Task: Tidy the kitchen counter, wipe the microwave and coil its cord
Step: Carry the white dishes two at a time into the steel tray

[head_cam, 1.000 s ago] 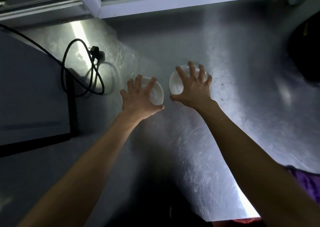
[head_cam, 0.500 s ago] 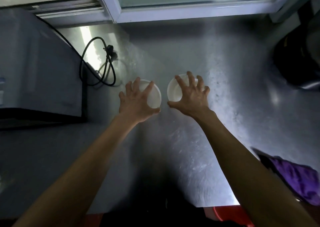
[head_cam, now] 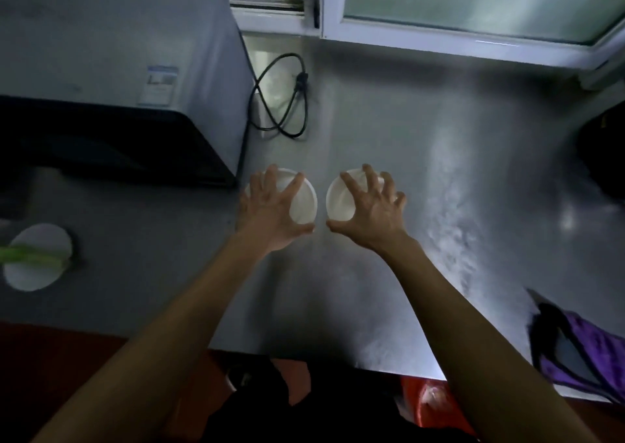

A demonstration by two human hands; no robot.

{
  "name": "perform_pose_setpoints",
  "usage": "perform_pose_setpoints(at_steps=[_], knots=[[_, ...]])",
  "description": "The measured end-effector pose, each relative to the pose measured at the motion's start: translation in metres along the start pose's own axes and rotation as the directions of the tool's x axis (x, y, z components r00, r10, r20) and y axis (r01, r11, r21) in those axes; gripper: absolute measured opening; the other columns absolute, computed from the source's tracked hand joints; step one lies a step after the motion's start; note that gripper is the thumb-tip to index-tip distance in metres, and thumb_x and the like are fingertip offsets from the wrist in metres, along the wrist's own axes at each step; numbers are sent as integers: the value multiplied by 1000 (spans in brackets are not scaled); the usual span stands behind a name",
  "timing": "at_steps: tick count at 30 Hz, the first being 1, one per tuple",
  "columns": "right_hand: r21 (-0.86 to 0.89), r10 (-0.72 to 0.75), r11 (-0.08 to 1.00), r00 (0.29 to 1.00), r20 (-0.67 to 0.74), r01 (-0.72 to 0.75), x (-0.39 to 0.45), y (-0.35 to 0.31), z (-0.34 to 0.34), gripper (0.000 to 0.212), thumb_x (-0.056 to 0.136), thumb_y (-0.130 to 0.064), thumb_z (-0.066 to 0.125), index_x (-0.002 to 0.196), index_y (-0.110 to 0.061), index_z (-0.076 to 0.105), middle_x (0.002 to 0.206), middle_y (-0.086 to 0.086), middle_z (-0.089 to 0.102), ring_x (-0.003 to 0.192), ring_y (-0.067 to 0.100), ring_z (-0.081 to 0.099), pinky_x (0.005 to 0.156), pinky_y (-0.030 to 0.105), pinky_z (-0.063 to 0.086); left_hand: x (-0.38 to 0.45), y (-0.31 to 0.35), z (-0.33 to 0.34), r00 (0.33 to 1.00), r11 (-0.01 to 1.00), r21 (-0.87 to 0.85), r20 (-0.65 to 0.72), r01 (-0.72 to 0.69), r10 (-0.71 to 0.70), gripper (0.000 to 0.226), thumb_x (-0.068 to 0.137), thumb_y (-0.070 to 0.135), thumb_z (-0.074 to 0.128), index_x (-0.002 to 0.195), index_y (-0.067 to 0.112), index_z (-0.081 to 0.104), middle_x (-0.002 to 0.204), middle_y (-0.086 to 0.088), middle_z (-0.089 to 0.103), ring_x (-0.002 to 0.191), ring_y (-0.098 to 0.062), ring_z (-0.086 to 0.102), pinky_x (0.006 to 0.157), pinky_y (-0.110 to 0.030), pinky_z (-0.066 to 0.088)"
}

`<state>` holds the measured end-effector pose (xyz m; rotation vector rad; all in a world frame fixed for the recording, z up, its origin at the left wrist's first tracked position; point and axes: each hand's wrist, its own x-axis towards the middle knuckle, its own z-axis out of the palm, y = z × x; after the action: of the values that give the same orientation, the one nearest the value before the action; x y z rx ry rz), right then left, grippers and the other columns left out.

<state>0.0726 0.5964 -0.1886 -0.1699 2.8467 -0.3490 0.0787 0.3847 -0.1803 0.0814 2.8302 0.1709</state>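
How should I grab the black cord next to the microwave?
Pinch the black cord at its loose loops, probably best from above and the right: it lies flat on the steel counter, and the microwave blocks the left side.

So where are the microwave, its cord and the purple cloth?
microwave [head_cam: 111, 46], head view, grey top panel.
cord [head_cam: 270, 104], head view, crossing of the loops.
purple cloth [head_cam: 588, 351], head view, middle of the fabric.

On the steel table, the left hand and right hand each grip a white bowl: left bowl, right bowl. The microwave stands far left, its black cord looped beside it. A purple cloth lies near right.
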Motion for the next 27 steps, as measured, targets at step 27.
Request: perform_pose_setpoints(at_steps=[27], knots=[[-104, -475, 873, 879, 45, 477, -154, -392, 73, 99, 68, -80, 62, 150, -48, 17, 162, -1, 7, 146, 37, 9, 109, 66, 25, -341, -334, 3, 868, 887, -141, -186, 440, -460, 106, 68, 79, 57, 152, 45, 4, 159, -9, 1, 144, -39, 4, 111, -64, 21]])
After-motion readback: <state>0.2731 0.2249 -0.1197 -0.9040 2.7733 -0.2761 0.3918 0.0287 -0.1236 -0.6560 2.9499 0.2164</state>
